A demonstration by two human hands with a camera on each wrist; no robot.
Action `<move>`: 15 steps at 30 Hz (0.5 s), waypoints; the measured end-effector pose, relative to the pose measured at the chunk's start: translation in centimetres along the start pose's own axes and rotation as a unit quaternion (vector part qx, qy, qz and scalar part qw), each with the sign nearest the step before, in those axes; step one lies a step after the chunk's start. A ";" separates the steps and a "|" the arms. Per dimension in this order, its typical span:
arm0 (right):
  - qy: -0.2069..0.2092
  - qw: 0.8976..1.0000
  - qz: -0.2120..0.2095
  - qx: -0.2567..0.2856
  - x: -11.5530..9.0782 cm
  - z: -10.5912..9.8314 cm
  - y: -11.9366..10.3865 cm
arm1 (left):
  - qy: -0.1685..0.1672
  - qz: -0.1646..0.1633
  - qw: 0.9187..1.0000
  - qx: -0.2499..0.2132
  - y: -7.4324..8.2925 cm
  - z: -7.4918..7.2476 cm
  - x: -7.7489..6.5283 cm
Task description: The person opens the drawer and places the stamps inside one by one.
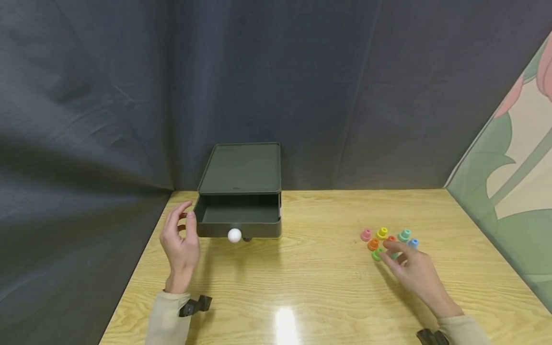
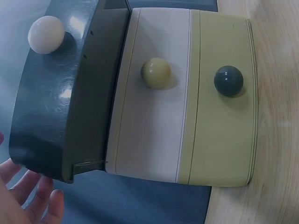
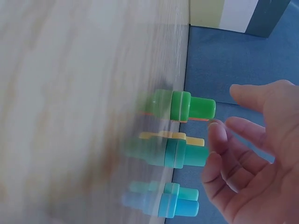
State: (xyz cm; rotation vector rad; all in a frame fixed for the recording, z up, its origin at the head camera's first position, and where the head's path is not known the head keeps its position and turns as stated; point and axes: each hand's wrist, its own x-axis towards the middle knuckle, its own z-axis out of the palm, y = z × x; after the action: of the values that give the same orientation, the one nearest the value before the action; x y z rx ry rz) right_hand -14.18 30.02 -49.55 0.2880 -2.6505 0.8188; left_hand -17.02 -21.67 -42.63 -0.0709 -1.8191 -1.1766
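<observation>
A small drawer cabinet [image 1: 246,167] with a dark green top stands at the back left of the table. Its top drawer [image 1: 239,230], with a white knob [image 1: 235,235], is pulled out and I see nothing lying inside. My left hand [image 1: 181,242] is beside that drawer's left end, fingers loosely bent and holding nothing; whether a fingertip touches it I cannot tell. To the right stand several coloured plastic pegs, among them a green peg [image 3: 202,108], a teal peg [image 3: 194,155] and a blue peg [image 3: 187,207]. Over them hovers my right hand [image 1: 414,270], thumb and fingers apart, gripping nothing.
Below the pulled drawer are a pale drawer [image 2: 154,126] with a cream knob [image 2: 156,73] and a yellow-green drawer [image 2: 222,140] with a dark knob [image 2: 228,80]. A dark cloth [image 1: 276,86] hangs behind the wooden table [image 1: 319,287]; a floral panel [image 1: 513,182] borders the right.
</observation>
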 end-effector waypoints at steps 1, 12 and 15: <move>0.000 1.000 -0.004 -0.002 0.0 0.0 0.0 | -0.001 -0.002 1.000 0.000 -0.1 0.1 -0.1; -0.013 1.000 -0.020 -0.017 0.1 0.3 0.2 | -0.017 -0.010 1.000 -0.001 -0.6 0.3 -0.5; -0.016 1.000 -0.018 -0.019 0.1 0.4 0.2 | -0.016 -0.007 1.000 -0.002 -0.7 0.4 -0.5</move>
State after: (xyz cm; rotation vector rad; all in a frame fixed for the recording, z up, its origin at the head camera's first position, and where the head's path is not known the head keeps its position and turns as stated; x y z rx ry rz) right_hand -14.44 29.95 -49.90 0.3423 -2.6798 0.7570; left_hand -17.30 -21.54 -43.53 -0.0788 -1.8481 -1.1954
